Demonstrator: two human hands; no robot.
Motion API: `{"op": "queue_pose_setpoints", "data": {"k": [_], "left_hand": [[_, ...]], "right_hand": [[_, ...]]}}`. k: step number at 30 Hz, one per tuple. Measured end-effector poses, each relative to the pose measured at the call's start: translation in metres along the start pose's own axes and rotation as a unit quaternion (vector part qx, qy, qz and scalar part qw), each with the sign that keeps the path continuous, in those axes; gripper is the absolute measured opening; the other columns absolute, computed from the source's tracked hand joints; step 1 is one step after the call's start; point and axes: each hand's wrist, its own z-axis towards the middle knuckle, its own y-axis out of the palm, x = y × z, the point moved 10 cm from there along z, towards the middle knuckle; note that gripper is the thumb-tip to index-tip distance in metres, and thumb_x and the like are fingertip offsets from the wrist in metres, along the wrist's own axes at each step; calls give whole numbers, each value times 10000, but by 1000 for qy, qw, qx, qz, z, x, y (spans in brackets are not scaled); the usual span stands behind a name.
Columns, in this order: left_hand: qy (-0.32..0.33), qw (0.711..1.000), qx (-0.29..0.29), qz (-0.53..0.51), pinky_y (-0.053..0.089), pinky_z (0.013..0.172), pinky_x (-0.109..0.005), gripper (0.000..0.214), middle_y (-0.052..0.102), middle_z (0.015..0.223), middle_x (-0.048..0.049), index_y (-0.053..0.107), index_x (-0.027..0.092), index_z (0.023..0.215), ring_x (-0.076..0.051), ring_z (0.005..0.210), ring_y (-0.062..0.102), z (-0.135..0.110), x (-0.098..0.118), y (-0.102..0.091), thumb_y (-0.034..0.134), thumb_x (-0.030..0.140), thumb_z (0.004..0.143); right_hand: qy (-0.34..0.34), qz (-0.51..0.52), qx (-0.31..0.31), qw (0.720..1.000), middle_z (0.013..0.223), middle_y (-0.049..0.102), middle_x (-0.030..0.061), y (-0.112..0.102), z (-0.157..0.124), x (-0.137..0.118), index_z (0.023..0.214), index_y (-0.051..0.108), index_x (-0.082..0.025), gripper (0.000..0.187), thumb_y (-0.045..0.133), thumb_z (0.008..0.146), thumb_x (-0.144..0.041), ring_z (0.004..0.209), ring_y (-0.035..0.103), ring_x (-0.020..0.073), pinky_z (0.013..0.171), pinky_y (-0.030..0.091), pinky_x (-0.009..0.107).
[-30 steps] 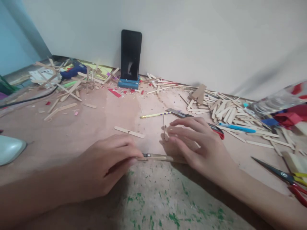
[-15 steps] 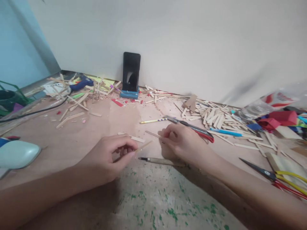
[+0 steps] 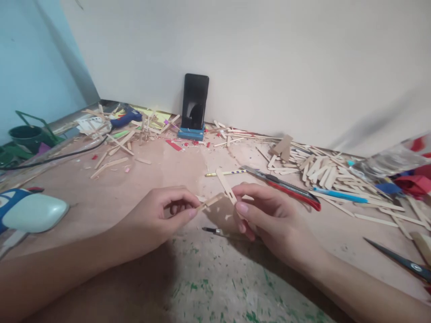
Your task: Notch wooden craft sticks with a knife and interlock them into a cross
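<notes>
1. Head view, hands: left hand point(image 3: 158, 215) is pinched shut, thumb and forefinger on the near end of a short pale wooden stick piece point(image 3: 210, 200). Right hand point(image 3: 269, 215) grips a flat pale wooden craft stick point(image 3: 226, 186) by its lower end, other fingers curled.
2. Both sticks are held just above the brown bench point(image 3: 151, 166), near the centre. Their free ends meet or nearly meet; contact cannot be told.
3. On the bench just under the hands lies a thin wooden-handled tool with a dark tip point(image 3: 212, 230), partly hidden by the right hand.
4. Right of the hands: red-and-black utility knife point(image 3: 286, 186), loose heap of pale craft sticks point(image 3: 316, 166), blue pen point(image 3: 340, 195). Far centre: black phone on a blue stand point(image 3: 195, 102).
5. Risk, as a judgement: both pinches are fingertip-only, so a stick may slip or twist. Thin wood could snap if pressed. The right hand's fingers sit close to the tool's tip.
6. Writing: none readable; phone screen is dark.
</notes>
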Motion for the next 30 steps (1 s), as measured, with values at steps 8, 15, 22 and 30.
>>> {"op": "queue_pose_setpoints", "data": {"k": [8, 15, 22, 30], "left_hand": [[-6, 1000, -2, 5, 510, 757, -298, 235, 796, 989, -30, 835, 237, 1019, -208, 956, 740, -1, -1, -2, 690, 422, 1024], [10, 1000, 2, 13, 521, 778, -305, 221, 807, 982, -19, 843, 240, 995, -199, 927, 742, -1, 4, -4, 690, 398, 1011], [26, 1000, 2, 17, 541, 774, -296, 205, 812, 959, -6, 863, 249, 981, -182, 881, 752, 1, 12, -5, 699, 370, 1009], [43, 999, 10, 19, 550, 787, -279, 205, 823, 969, 2, 885, 258, 1002, -164, 888, 766, 2, 16, -7, 694, 330, 1018]], "right_hand": [[13, 35, -27, 999, 658, 651, -46, 0, 7, 1, 1291, 842, -251, 378, 913, 985, -461, 538, 523, 111, 469, 319, 242], [32, 35, -35, 998, 634, 680, -24, 2, 6, 6, 1331, 851, -216, 445, 911, 984, -488, 539, 540, 115, 461, 316, 234], [49, 35, -50, 997, 713, 725, 2, 5, 6, 8, 1329, 889, -229, 397, 910, 998, -447, 561, 581, 114, 479, 390, 240], [77, 60, -62, 993, 866, 785, 36, 5, 6, 16, 1236, 892, -235, 348, 926, 985, -473, 617, 634, 107, 517, 435, 226]]}}
